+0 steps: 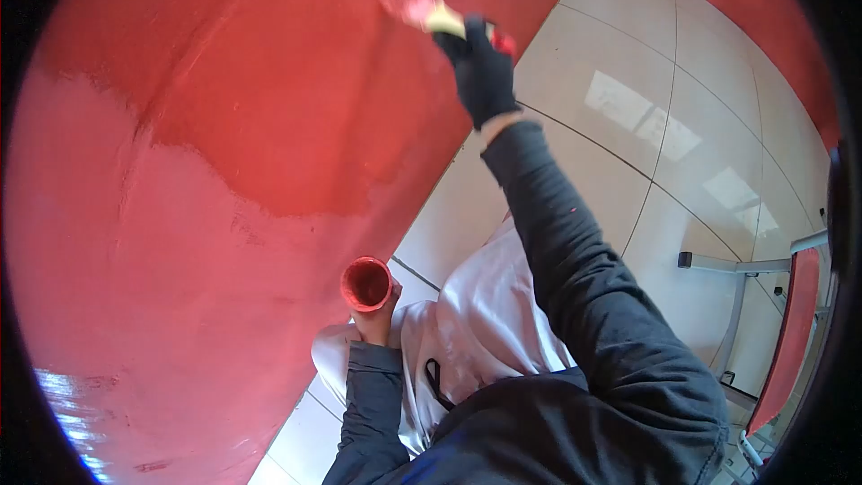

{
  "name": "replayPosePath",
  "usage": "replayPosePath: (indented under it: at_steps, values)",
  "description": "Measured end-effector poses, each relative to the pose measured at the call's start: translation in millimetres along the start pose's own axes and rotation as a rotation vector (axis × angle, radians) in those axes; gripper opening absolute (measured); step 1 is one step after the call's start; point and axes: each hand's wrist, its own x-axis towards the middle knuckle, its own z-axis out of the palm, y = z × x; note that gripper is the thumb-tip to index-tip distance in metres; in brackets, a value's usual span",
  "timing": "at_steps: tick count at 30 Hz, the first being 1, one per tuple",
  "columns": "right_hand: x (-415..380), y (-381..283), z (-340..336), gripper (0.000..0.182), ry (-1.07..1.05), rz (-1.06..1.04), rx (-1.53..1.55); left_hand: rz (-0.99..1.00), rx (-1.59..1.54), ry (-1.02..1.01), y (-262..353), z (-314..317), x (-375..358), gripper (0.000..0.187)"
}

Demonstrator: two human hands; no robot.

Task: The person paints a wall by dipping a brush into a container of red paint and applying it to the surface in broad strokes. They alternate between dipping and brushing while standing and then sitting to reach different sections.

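My right hand (485, 72), in a black glove, grips a paintbrush (444, 20) with a pale yellow band and a bit of red handle showing behind the fingers. Its pinkish bristles lie against the red wall (269, 117), near the upper middle of the view. Lower down, close to my knee, my left hand (382, 316) is wrapped round a red-smeared paint cup (366, 284); the cup's open mouth faces up and its inside is dark red. A darker, wet-looking red patch covers the wall's upper part, with paler pinkish red below it.
Pale glossy floor tiles (593, 126) run along the wall's lower edge and reflect window light. To the right stands a metal-framed chair (795, 332) with a red panel, its leg reaching toward me. My light trousers (485, 305) are close beside the cup.
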Motion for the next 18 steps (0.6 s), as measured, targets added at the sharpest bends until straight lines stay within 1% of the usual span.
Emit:
replayPosePath:
  at_steps: [1, 2, 3, 4, 5, 6, 8, 9, 10, 11, 13, 15, 16, 17, 18]
  values:
    - [-19.0, 26.8, -34.6, 0.026, 0.053, 0.048, 0.016, 0.002, -0.004, 0.004, -7.7, -2.8, -0.2, 0.029]
    - [-38.9, 53.7, -69.8, 0.027, 0.230, 0.118, 0.045, -0.036, 0.011, -0.038, -22.4, -11.4, 0.5, 0.032]
    - [-58.2, 70.9, -108.9, 0.025, 0.300, 0.216, -0.033, -0.071, 0.028, -0.079, -35.3, -18.4, 1.3, 0.035]
    - [-76.8, 88.7, -145.2, 0.022, 0.410, 0.235, -0.140, -0.079, 0.062, -0.069, -42.7, -22.5, 0.2, 0.041]
    - [-87.2, 104.8, -171.7, 0.020, 0.521, 0.251, -0.246, -0.073, 0.066, -0.068, -44.5, -24.1, -0.6, 0.041]
    - [-84.4, 117.8, -188.2, 0.020, 0.521, 0.250, -0.241, -0.086, 0.038, -0.055, -45.7, -24.0, -0.9, 0.043]
    - [-77.6, 131.5, -210.1, 0.016, 0.396, 0.272, -0.604, -0.107, 0.010, -0.045, -48.9, -24.0, -1.3, 0.045]
    - [-68.6, 90.6, -143.8, 0.014, 0.494, 0.258, -0.115, -0.109, 0.046, -0.051, -51.5, -25.8, -1.7, 0.047]
    - [-49.7, 82.7, -126.0, 0.017, 0.382, 0.220, -0.245, -0.110, 0.080, -0.057, -54.7, -27.5, -2.3, 0.048]
    - [-32.9, 62.8, -91.6, 0.018, 0.312, 0.170, -0.189, -0.116, 0.078, -0.057, -60.1, -28.9, -2.3, 0.048]
    - [0.8, 20.8, -28.0, 0.019, 0.184, 0.088, -0.096, -0.120, -0.030, -0.047, -70.3, -29.3, -0.3, 0.049]
    - [32.2, -9.7, 3.9, 0.019, 0.060, 0.033, 0.008, -0.099, -0.056, -0.038, -57.5, -24.3, 1.7, 0.048]
    - [42.1, -21.4, 14.4, 0.019, -0.006, 0.010, 0.079, -0.057, 0.002, -0.084, -56.1, -24.4, 3.3, 0.036]
    - [44.8, -33.7, 25.1, 0.019, -0.005, 0.011, 0.077, -0.014, 0.060, -0.129, -53.4, -24.0, 4.6, 0.025]
    - [47.1, -43.8, 33.7, 0.019, -0.056, -0.031, 0.161, -0.051, 0.050, -0.097, -42.3, -19.3, 2.5, 0.024]
